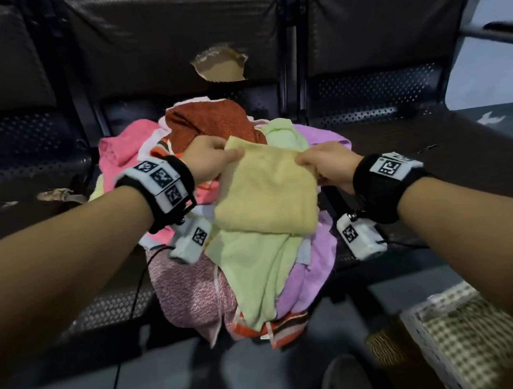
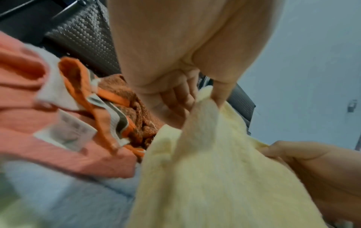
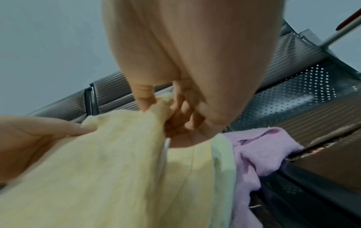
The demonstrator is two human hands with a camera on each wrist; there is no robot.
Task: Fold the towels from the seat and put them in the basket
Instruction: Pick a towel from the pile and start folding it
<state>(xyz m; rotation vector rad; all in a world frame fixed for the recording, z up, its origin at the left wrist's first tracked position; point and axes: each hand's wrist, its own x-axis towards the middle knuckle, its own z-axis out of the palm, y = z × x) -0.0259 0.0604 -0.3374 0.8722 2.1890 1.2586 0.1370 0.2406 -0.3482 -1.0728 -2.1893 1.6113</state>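
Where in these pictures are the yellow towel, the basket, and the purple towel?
yellow towel [image 1: 267, 190]: head view, middle of its flat face.
basket [image 1: 423, 339]: head view, white woven rim at lower right.
purple towel [image 3: 259, 148]: right wrist view, bunched upper part.

Dark perforated metal bench [image 1: 378, 88] with torn backrest padding [image 1: 219, 66], pale wall [image 1: 482, 57].

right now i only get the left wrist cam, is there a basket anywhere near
Observer: Yes, a white basket with a checked liner sits low on the person's right, on the floor.
Operator: what's under the yellow towel
Observer: The yellow towel hangs over a light green towel on the pile.
Operator: anything on the right hand's side of the pile
Observer: A lilac towel lies beside the right hand, on the perforated seat.
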